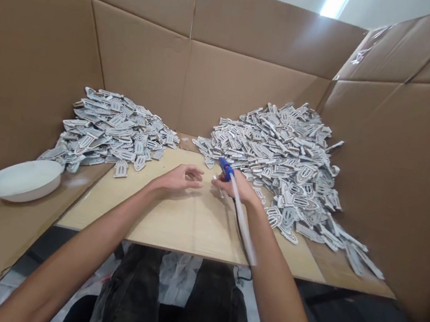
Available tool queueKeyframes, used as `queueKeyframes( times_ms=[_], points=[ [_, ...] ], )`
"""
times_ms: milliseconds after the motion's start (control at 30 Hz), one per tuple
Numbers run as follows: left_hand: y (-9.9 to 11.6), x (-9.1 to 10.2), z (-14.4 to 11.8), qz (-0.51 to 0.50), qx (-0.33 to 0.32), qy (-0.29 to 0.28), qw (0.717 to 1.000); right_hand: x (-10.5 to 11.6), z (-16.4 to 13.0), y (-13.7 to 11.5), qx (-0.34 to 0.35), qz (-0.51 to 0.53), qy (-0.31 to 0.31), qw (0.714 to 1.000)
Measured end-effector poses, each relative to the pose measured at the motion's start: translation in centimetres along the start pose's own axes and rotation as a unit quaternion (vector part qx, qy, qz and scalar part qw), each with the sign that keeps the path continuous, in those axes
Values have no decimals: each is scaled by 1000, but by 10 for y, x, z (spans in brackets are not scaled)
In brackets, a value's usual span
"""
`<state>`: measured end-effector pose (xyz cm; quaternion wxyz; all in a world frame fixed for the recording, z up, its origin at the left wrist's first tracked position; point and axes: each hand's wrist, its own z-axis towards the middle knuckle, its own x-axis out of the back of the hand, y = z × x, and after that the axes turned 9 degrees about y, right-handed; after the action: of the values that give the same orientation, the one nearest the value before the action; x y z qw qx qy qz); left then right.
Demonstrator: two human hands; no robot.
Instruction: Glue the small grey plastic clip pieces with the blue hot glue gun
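Observation:
My right hand (240, 187) is closed round a blue glue gun (226, 169) above the board. A long whitish glue stick (243, 221) trails from the gun back toward my forearm, with a dark cord beside it. Something small and pale shows at my right fingertips, too small to name. My left hand (181, 178) hovers just to the left, fingers curved and thumb apart, with nothing visible in it. Beyond the hands lie two heaps of flat grey-white slotted pieces, a smaller left heap (116, 130) and a larger right heap (280, 145).
A white bowl (22, 180) stands at the left on cardboard. Tall cardboard walls (253, 87) enclose the back and sides. The pale wooden board (186, 228) ends at a front edge above my legs. Loose strips (360, 253) stick out at the right.

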<state>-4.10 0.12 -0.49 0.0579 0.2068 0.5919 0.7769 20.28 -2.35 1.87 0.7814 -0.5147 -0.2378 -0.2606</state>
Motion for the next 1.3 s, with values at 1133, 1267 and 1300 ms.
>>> queueKeyframes(
  times_ms=[1133,1267,1300],
  points=[
    [-23,1,9,21,-23,100,994,-35,-5,-14,6,163,58,985],
    [-18,-3,11,-105,30,105,988,-31,-4,-15,48,116,104,987],
    [-16,-4,11,-140,58,95,984,-31,-4,-15,55,115,112,985]
  ],
)
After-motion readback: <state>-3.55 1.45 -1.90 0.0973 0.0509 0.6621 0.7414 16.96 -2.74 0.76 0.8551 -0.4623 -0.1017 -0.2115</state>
